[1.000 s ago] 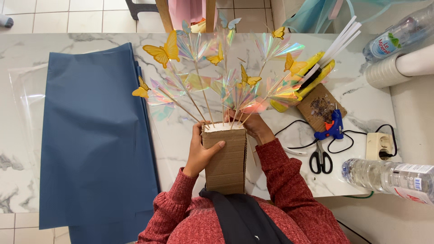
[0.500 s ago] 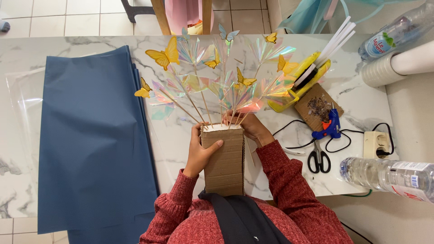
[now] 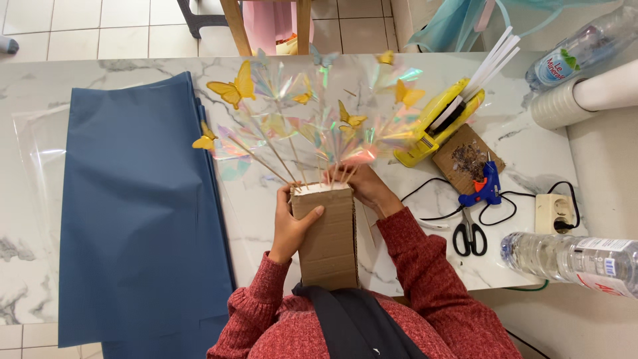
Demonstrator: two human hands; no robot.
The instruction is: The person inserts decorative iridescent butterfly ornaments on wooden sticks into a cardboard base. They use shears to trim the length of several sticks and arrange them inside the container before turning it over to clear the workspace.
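The cardboard box (image 3: pixel 323 236) stands at the lower middle of the frame, at the near edge of the marble surface (image 3: pixel 133 66), with thin sticks (image 3: pixel 279 156) rising from its open top and fanning toward the upper middle. The left hand (image 3: pixel 292 226) clasps the box's left side, thumb laid across its front. The right hand (image 3: pixel 359 186) rests at the top rim, fingers closed around the stick bases. The sticks are being set in place; spacing them evenly seems to call for small, careful nudges. Yellow butterflies (image 3: pixel 232 88) and iridescent film tip the sticks.
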